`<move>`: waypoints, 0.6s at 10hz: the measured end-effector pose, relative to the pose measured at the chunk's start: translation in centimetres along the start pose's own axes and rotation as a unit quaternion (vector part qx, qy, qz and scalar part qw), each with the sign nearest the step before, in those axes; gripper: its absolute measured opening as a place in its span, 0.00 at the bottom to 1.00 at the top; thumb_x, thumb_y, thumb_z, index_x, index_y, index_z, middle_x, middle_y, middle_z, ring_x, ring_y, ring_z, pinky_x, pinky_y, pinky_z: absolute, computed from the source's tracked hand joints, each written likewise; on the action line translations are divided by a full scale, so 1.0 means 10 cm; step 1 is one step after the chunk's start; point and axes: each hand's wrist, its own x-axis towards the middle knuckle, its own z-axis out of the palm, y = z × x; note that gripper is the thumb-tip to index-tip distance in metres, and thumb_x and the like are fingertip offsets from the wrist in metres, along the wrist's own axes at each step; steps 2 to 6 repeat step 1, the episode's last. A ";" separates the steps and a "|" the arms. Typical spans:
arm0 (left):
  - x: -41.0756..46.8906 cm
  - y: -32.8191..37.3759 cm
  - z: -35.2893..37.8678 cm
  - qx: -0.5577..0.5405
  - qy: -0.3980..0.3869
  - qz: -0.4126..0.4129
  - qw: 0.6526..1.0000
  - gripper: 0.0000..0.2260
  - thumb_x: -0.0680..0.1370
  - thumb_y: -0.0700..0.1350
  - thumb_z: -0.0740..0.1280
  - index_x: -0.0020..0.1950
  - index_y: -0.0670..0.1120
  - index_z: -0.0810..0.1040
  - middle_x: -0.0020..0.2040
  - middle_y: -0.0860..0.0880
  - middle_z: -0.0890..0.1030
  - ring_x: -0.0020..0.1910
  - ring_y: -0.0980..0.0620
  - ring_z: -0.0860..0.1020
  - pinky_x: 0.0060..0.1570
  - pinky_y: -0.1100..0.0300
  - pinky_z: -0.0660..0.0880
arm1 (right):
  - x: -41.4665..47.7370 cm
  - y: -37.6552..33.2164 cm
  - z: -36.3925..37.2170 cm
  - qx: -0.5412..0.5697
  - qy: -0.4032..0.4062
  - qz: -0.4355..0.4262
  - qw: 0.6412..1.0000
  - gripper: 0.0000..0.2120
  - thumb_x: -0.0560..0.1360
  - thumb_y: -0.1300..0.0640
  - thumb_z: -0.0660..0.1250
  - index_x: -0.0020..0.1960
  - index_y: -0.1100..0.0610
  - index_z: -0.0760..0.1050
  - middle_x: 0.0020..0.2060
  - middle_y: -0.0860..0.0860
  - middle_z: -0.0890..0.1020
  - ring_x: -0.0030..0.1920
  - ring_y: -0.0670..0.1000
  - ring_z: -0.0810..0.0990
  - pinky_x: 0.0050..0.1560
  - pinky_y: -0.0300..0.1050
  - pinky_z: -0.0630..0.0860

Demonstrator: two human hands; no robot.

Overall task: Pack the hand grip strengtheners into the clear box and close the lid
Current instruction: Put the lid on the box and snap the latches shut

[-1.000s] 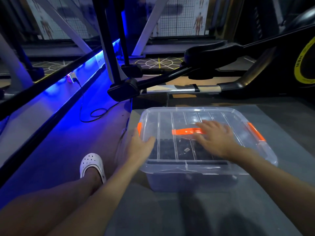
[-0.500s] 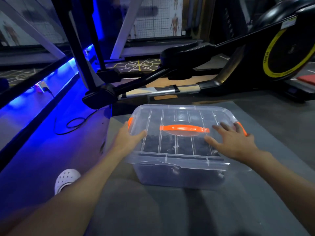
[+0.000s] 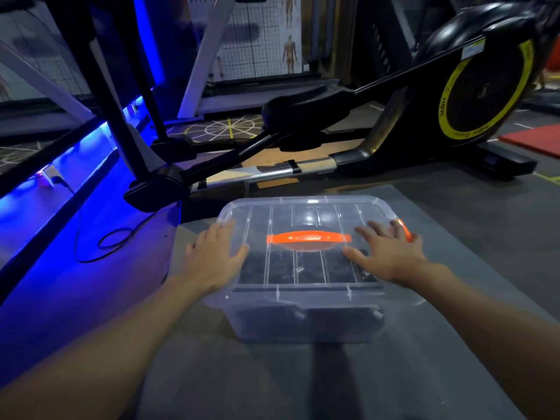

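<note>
Pressing down on the lid point(image 3: 306, 212) is done by the left hand point(image 3: 216, 254) and right hand point(image 3: 391, 253), fingers spread flat; the hand grip strengtheners point(image 3: 312, 269) (dark shapes) lie inside the clear box point(image 3: 303, 324); if uneven pressure is applied, one orange latch point(image 3: 404, 230) may be left unclipped.

"MBH" on the flywheel's yellow ring point(image 3: 444, 112)
</note>
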 end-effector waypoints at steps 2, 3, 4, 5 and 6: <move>0.38 0.04 0.08 -0.048 0.030 0.002 0.998 0.22 0.80 0.58 0.57 0.72 0.51 0.68 0.69 0.47 0.69 0.69 0.44 0.67 0.68 0.43 0.63 | 0.26 -0.06 0.00 0.027 0.091 0.017 0.995 0.28 0.75 0.29 0.46 0.67 0.41 0.70 0.71 0.45 0.67 0.75 0.52 0.55 0.71 0.66 0.45; 0.38 0.04 0.08 -0.048 0.030 0.002 0.998 0.22 0.80 0.58 0.57 0.72 0.51 0.68 0.69 0.47 0.69 0.69 0.44 0.67 0.68 0.43 0.63 | 0.26 -0.06 0.00 0.027 0.091 0.017 0.995 0.28 0.75 0.29 0.46 0.67 0.41 0.70 0.71 0.45 0.67 0.75 0.52 0.55 0.71 0.66 0.45; 0.38 0.04 0.08 -0.048 0.030 0.002 0.998 0.22 0.80 0.58 0.57 0.72 0.51 0.68 0.69 0.47 0.69 0.69 0.44 0.67 0.68 0.43 0.63 | 0.26 -0.06 0.00 0.027 0.091 0.017 0.995 0.28 0.75 0.29 0.46 0.67 0.41 0.70 0.71 0.45 0.67 0.75 0.52 0.55 0.71 0.66 0.45; 0.38 0.04 0.08 -0.048 0.030 0.002 0.998 0.22 0.80 0.58 0.57 0.72 0.51 0.68 0.69 0.47 0.69 0.69 0.44 0.67 0.68 0.43 0.63 | 0.26 -0.06 0.00 0.027 0.091 0.017 0.995 0.28 0.75 0.29 0.46 0.67 0.41 0.70 0.71 0.45 0.67 0.75 0.52 0.55 0.71 0.66 0.45; 0.38 0.04 0.08 -0.048 0.030 0.002 0.998 0.22 0.80 0.58 0.57 0.72 0.51 0.68 0.69 0.47 0.69 0.69 0.44 0.67 0.68 0.43 0.63 | 0.26 -0.06 0.00 0.027 0.091 0.017 0.995 0.28 0.75 0.29 0.46 0.67 0.41 0.70 0.71 0.45 0.67 0.75 0.52 0.55 0.71 0.66 0.45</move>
